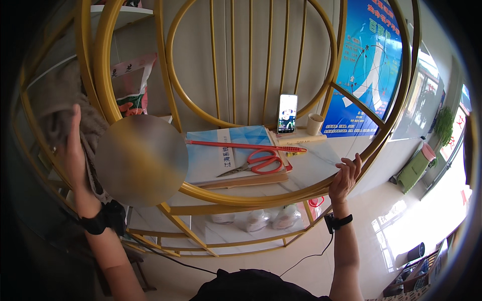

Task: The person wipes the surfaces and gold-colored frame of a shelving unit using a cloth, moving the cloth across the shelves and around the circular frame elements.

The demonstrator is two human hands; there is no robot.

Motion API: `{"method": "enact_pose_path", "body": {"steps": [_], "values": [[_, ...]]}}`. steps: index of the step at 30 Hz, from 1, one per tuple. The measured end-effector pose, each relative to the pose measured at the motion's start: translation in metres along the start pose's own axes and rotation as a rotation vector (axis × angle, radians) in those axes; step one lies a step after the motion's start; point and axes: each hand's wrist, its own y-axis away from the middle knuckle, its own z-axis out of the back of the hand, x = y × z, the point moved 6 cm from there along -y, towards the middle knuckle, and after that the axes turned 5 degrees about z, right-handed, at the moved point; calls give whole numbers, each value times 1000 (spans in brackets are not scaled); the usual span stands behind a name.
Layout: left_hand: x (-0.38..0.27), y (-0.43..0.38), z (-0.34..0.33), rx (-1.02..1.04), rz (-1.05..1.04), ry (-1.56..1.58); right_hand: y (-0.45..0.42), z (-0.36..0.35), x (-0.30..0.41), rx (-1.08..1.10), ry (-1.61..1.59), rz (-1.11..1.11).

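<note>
At the left, my left hand (75,150) is raised with its fingers straight, against a grey-brown cloth (88,128); whether it grips the cloth is unclear. My right hand (345,178) rests with curled fingers on the curved rim of a gold metal shelf frame (263,202). Between the hands, red-handled scissors (263,161) and a red stick (241,145) lie on blue-covered booklets (203,161). A smartphone (287,113) with a lit screen stands upright behind them, beside a small beige cup (314,124). A blurred disc hides part of the frame beside my left hand.
Several clear containers (258,220) stand on the lower shelf. A pink printed bag (133,86) is on a left shelf. Behind the frame at right hangs a blue poster (361,75). Farther right are a green bin (414,171) and a wooden rack (418,271) on the floor.
</note>
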Motion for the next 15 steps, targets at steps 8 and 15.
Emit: {"method": "enact_pose_path", "body": {"steps": [8,15], "values": [[7,28,-45,246,344,111,-4,3,4,19,60,5],[142,66,4,383,329,95,-6,6,6,34,57,9]]}}
